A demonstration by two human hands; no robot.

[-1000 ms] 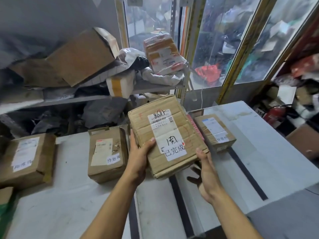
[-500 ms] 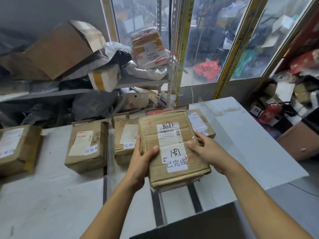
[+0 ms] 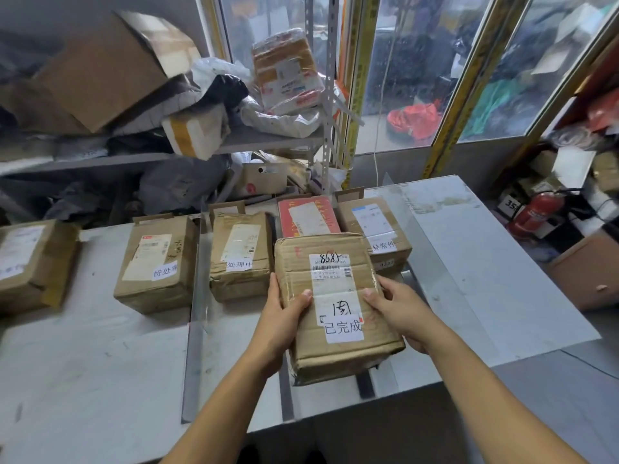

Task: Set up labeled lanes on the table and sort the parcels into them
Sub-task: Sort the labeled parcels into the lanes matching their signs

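Note:
I hold a brown cardboard parcel (image 3: 335, 289) with a white shipping label and a handwritten white sticker, low over the white table (image 3: 100, 363). My left hand (image 3: 279, 324) grips its left side and my right hand (image 3: 398, 311) its right side, thumbs on top. Behind it lie a red parcel (image 3: 308, 219) and a brown box (image 3: 371, 226) with a sticker. To the left stand two stickered boxes (image 3: 157, 262) (image 3: 239, 252), and another box (image 3: 30, 262) sits at the far left. Dark tape strips (image 3: 196, 296) divide the table into lanes.
A cluttered metal shelf (image 3: 268, 142) with boxes and bags stands behind the table. A red fire extinguisher (image 3: 536, 212) and a cardboard box (image 3: 589, 272) sit on the floor at the right. Glass panels with yellow frames (image 3: 465, 85) rise behind.
My right hand has moved from beneath the parcel to grip its right side. The parcel has come down and levelled out near the table, in front of the red parcel.

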